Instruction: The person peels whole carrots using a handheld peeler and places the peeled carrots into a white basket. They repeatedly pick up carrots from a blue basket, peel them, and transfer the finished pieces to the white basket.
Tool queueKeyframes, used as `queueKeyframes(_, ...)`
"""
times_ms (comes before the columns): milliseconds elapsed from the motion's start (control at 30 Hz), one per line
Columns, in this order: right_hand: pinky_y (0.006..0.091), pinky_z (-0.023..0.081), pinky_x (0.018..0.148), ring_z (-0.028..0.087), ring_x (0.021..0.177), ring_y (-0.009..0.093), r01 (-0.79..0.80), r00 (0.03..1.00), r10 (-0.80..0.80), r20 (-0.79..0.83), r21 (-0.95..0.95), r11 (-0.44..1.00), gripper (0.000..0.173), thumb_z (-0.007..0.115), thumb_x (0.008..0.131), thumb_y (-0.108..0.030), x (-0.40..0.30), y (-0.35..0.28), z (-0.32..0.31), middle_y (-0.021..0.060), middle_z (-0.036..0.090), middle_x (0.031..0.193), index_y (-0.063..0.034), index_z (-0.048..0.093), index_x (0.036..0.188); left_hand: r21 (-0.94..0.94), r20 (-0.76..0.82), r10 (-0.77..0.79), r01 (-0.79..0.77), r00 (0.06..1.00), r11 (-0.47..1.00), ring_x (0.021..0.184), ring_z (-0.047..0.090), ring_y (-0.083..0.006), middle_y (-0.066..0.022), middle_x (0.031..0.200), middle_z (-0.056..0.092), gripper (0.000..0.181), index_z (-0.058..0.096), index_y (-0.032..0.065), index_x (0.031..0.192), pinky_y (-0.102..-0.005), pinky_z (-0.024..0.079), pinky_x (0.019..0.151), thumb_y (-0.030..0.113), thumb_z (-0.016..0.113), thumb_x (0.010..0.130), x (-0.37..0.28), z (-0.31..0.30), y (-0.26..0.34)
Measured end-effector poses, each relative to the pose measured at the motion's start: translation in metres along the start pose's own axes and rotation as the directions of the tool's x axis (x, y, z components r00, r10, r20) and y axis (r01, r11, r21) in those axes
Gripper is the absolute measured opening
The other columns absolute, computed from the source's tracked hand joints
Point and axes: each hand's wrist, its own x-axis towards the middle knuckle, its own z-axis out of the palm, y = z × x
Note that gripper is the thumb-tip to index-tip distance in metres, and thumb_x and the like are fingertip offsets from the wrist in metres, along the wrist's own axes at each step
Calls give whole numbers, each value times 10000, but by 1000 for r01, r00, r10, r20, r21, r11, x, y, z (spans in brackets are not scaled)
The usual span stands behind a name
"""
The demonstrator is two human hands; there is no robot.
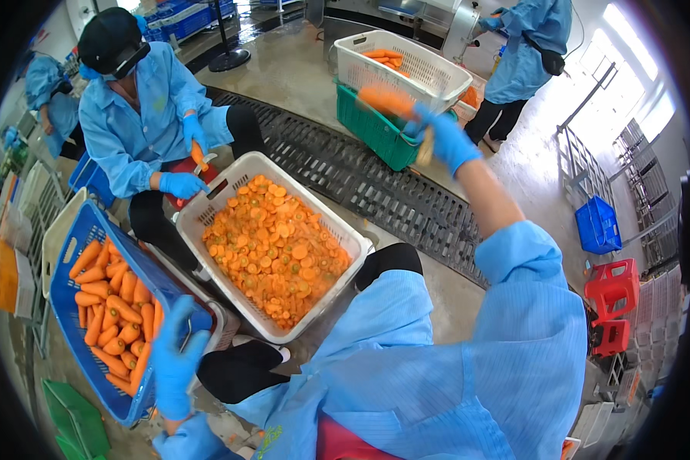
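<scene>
My right hand [445, 138], in a blue glove, is raised at the upper right, above the stacked baskets. It holds a wooden-handled tool [425, 148], its blade not clear, and a blurred carrot [385, 101] is beside its fingers; whether the hand grips the carrot, I cannot tell. At the lower left my left hand [175, 356], also gloved in blue, has spread fingers and nothing visible in them. It is by the rim of a blue plastic basket [106, 397] of whole carrots [123, 310]. Between the hands, a white plastic basket [276, 333] holds many carrot end slices [282, 247].
A seated co-worker [144, 103] at upper left holds a carrot and a metal tool. Another person [523, 63] stands at upper right. A white basket [437, 86] rests on a green basket [368, 126]. A slotted floor drain [368, 184] crosses behind the slices.
</scene>
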Motion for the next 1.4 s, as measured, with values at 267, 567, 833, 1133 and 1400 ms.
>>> queueKeyframes(267,220,476,601,605,825,141,-73,973,62,222,40,997,506,608,895,-205,-49,25,50,117,602,1215,-42,455,1348,163,-329,4,53,944,985,1262,466,-219,-123,1348,518,504,511,0,1318,-329,382,1044,138,662,857,-12,-150,-51)
queueKeyframes(567,253,523,660,613,894,149,-606,663,522,536,-26,795,536,597,856,-38,-159,172,187,126,529,1327,0,445,1369,402,-380,-478,606,792,686,1079,606,-283,-112,1204,626,542,564,130,1295,-373,499,897,230,714,783,7,-233,-148)
queueKeyframes(833,214,480,545,596,692,123,-699,563,544,622,6,716,576,577,913,-131,-180,153,236,147,574,1274,-28,351,1433,895,-406,-510,442,759,-56,1269,419,-317,-32,1304,528,399,603,321,1245,-558,364,967,270,626,850,53,-202,-204)
queueKeyframes(1133,214,456,543,566,675,98,-655,655,597,464,-46,754,456,529,929,-168,-180,137,243,154,626,1181,27,469,1336,880,-456,-421,469,784,-80,1297,349,-330,-41,1308,496,368,622,332,1203,-601,339,958,329,640,836,59,-204,-248)
queueKeyframes(1400,212,449,517,556,603,103,-640,666,556,498,-2,769,464,572,928,-219,-183,168,233,142,648,1132,31,494,1311,-100,-629,-252,245,736,964,1161,547,-317,-135,1253,571,493,528,121,1283,-454,454,941,161,673,813,14,-242,-190)
